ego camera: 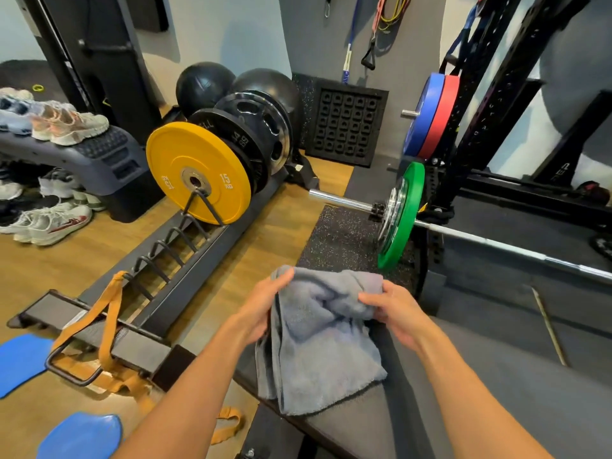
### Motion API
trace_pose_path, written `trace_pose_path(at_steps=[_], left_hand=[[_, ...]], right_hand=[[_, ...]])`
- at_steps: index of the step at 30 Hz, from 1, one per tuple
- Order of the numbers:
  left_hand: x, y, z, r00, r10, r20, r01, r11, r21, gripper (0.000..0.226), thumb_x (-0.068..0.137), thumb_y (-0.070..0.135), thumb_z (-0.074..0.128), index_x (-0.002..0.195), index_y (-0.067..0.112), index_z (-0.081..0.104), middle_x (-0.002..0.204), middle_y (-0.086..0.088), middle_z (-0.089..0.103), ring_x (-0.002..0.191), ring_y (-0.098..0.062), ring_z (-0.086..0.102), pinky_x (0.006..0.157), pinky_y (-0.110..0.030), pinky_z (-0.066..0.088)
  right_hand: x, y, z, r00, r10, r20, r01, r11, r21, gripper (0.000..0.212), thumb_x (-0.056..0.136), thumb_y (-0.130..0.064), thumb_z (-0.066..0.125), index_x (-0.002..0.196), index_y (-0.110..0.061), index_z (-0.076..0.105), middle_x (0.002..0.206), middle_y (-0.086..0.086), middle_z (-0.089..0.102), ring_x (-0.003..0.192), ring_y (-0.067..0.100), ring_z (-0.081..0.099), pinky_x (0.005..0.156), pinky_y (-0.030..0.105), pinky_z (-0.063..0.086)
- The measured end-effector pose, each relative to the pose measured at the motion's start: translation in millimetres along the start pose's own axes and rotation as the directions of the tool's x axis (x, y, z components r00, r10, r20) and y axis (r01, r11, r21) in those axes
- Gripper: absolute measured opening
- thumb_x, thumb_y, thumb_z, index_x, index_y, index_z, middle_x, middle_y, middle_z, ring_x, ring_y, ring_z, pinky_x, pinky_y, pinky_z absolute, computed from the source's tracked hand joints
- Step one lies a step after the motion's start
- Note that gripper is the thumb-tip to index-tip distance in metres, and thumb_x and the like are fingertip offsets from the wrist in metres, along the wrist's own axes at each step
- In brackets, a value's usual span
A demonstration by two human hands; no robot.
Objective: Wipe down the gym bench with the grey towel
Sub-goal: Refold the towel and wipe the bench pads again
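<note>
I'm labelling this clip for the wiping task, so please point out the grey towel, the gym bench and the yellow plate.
grey towel (318, 342): head view, on its hanging middle fold.
gym bench (463, 392): head view, on the bare dark pad.
yellow plate (172, 154): head view, on its upper left face.

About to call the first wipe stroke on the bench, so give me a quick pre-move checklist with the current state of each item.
1. Towel in hand: ok. The left hand and right hand both hold the grey towel by its top edge.
2. Towel bunched into a wiping pad: not ok. It hangs loose and partly unfolded.
3. Towel touching the bench: cannot tell. Its lower edge drapes at the pad's edge.
4. Bench pad free of items: ok for the visible part.
5. Room near the barbell and green plate: ok. Both sit beyond the bench end.
6. Firmness of each grip: cannot tell.
</note>
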State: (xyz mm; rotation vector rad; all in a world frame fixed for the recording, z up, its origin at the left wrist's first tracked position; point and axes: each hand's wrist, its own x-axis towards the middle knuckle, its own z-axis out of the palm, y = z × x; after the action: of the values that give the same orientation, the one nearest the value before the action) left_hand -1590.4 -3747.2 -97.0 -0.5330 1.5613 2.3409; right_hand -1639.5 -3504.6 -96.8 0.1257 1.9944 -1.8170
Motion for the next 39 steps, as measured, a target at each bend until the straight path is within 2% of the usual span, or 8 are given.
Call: trace_pose_path(at_steps=[3, 7, 11, 17, 25, 29, 33, 39], left_hand=[[-7, 7, 5, 0.985, 0.167, -0.052, -0.167, 0.986, -0.002, 0.038, 0.081, -0.002, 0.067, 0.116, 0.011, 0.061, 0.116, -0.021, 0.067, 0.104, -0.035, 0.066, 0.09, -0.047, 0.054], [-22, 40, 14, 0.979, 0.204, -0.026, -0.205, 0.972, -0.118, 0.038, 0.083, -0.001, 0.065, 0.119, 0.011, 0.061, 0.105, -0.014, 0.073, 0.089, -0.027, 0.072, 0.065, -0.033, 0.059], [-39, 74, 11, 0.95, 0.302, 0.08, -0.294, 0.951, -0.093, 0.052, 0.074, -0.008, 0.067, 0.121, 0.011, 0.058, 0.112, -0.012, 0.072, 0.099, -0.028, 0.07, 0.069, -0.035, 0.059], [-63, 95, 23, 0.878, 0.468, 0.099, -0.468, 0.883, -0.027, 0.052, 0.069, -0.001, 0.073, 0.116, 0.016, 0.061, 0.11, -0.005, 0.073, 0.102, -0.023, 0.069, 0.073, -0.029, 0.057], [-79, 82, 36, 0.773, 0.553, -0.31, -0.442, 0.82, 0.363, 0.059, 0.066, 0.016, 0.086, 0.108, 0.024, 0.045, 0.102, -0.004, 0.068, 0.087, -0.01, 0.069, 0.073, -0.035, 0.055], [-84, 83, 35, 0.845, 0.49, -0.216, -0.414, 0.853, 0.318, 0.088, 0.053, 0.027, 0.092, 0.126, 0.031, 0.044, 0.117, -0.007, 0.058, 0.101, -0.018, 0.063, 0.08, -0.036, 0.054], [-91, 92, 31, 0.872, 0.473, 0.124, -0.389, 0.517, 0.762, 0.102, 0.049, 0.042, 0.092, 0.136, 0.044, 0.039, 0.144, 0.02, 0.017, 0.13, 0.003, 0.021, 0.101, -0.024, 0.026], [-90, 108, 44, 0.774, 0.564, 0.287, -0.409, 0.099, 0.907, 0.043, 0.074, 0.021, 0.076, 0.116, 0.025, 0.068, 0.115, 0.007, 0.065, 0.102, -0.006, 0.055, 0.082, -0.017, 0.036]], right_hand=[[4, -14, 3, 0.988, -0.147, 0.054, 0.126, 0.95, 0.287, 0.046, 0.079, -0.02, 0.073, 0.122, -0.017, 0.059, 0.112, 0.004, 0.071, 0.091, 0.016, 0.068, 0.068, 0.024, 0.051], [-10, -21, 19, 0.984, -0.054, 0.168, 0.065, 0.996, -0.062, 0.032, 0.082, -0.007, 0.069, 0.113, -0.012, 0.064, 0.106, 0.002, 0.073, 0.089, 0.014, 0.069, 0.077, 0.028, 0.049], [-23, -64, 15, 0.972, -0.213, 0.096, 0.175, 0.936, 0.306, 0.026, 0.092, -0.012, 0.059, 0.117, -0.013, 0.063, 0.111, 0.007, 0.071, 0.099, 0.022, 0.068, 0.08, 0.039, 0.056], [-60, -111, 12, 0.937, -0.345, 0.058, 0.304, 0.886, 0.351, 0.03, 0.083, -0.02, 0.065, 0.111, -0.011, 0.066, 0.108, 0.01, 0.072, 0.097, 0.024, 0.069, 0.075, 0.034, 0.058], [-93, -114, -8, 0.829, -0.558, 0.036, 0.536, 0.81, 0.237, 0.055, 0.067, -0.006, 0.081, 0.115, -0.015, 0.057, 0.1, 0.01, 0.073, 0.092, 0.024, 0.069, 0.071, 0.029, 0.056], [-94, -110, -8, 0.794, -0.608, 0.011, 0.607, 0.793, 0.052, 0.064, 0.071, -0.007, 0.076, 0.129, -0.023, 0.054, 0.109, 0.005, 0.071, 0.1, 0.02, 0.067, 0.083, 0.028, 0.055], [-92, -117, -14, 0.819, -0.573, 0.041, 0.557, 0.775, -0.298, 0.062, 0.077, -0.006, 0.077, 0.133, -0.025, 0.055, 0.116, -0.008, 0.067, 0.107, 0.008, 0.064, 0.091, 0.028, 0.054], [-90, -124, -14, 0.788, -0.615, 0.034, 0.493, 0.596, -0.633, 0.021, 0.079, -0.031, 0.076, 0.097, -0.036, 0.066, 0.091, -0.014, 0.068, 0.084, 0.009, 0.064, 0.078, 0.036, 0.054]])
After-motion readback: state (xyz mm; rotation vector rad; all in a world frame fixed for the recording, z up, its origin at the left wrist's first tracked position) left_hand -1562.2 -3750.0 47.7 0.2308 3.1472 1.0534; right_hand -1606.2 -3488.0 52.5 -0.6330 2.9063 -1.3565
